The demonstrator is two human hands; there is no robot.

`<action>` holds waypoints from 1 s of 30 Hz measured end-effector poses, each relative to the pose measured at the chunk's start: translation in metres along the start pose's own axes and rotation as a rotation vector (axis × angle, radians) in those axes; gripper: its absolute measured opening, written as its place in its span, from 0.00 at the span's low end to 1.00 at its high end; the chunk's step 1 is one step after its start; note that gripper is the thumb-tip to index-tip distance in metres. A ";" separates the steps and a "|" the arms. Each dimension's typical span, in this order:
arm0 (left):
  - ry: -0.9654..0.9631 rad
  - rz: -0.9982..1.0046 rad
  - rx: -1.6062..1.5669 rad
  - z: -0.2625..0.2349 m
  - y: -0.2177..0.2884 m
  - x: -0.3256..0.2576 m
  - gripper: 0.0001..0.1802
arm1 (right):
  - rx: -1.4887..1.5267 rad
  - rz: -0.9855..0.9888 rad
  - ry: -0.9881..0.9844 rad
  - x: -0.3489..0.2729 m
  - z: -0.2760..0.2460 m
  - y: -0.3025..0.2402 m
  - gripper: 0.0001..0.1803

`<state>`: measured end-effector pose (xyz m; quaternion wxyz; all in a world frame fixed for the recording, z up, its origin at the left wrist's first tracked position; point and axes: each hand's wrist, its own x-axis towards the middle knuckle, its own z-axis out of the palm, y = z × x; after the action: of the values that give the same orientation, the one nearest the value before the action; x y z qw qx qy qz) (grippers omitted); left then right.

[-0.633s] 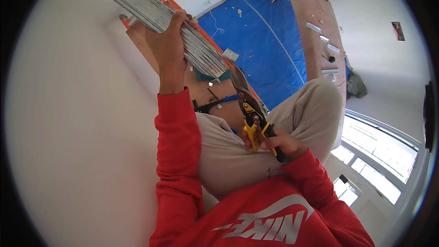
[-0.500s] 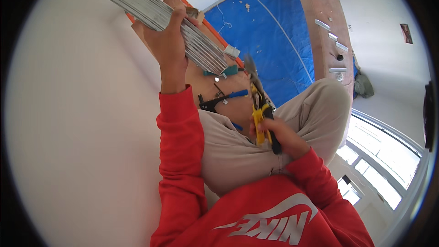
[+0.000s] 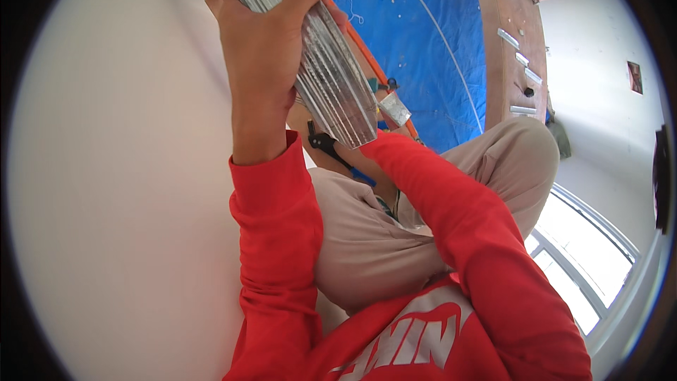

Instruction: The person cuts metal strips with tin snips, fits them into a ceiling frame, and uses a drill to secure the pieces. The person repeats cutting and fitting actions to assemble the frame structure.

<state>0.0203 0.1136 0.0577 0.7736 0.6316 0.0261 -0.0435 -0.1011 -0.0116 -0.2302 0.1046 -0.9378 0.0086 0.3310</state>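
- Silver-grey metal strips, seemingly stacked together, are in my left hand, which is closed firmly around them, thumb over the top.
- They slope through my grip: one end runs up and away past my fingers, the other comes down to the right of my wrist.
- My right hand is hidden; its red sleeve reaches in behind the lower end of the strips, so I cannot tell whether that hand is open, closed or holding something.
- Done, as far as I can judge: the strips are picked up and steadied, with the lower end brought close to my right cuff.
- Left: they are not yet laid down, and whether that lower end needs any more work I cannot tell from here.
- Below my left hand, just beside the lower end, lies a black-and-blue tool, and neither hand is seen to use it.
- Right of my left hand runs an orange ladder rail, with a small silver piece near it.
- Farther right, well apart from my left hand, short metal pieces sit loose on the brown desk; how they were made I cannot say.
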 end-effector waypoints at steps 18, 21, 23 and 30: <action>0.134 0.083 -0.069 -0.016 -0.022 0.029 0.17 | 1.367 -0.153 -0.072 -0.065 -0.241 0.021 0.30; 0.127 0.022 -0.082 -0.021 -0.029 0.028 0.17 | 1.231 -0.178 -0.134 -0.112 -0.275 0.008 0.26; 0.109 0.067 -0.089 -0.025 -0.031 0.028 0.17 | 1.164 -0.279 -0.150 -0.129 -0.277 -0.001 0.21; 0.060 0.137 -0.119 -0.034 -0.037 0.026 0.17 | 1.354 -0.238 -0.265 -0.121 -0.262 -0.002 0.18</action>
<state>0.0428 0.1385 0.0126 0.8098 0.5859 0.0087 0.0300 -0.0333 -0.0689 0.0444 0.7016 -0.6125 0.0972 0.3509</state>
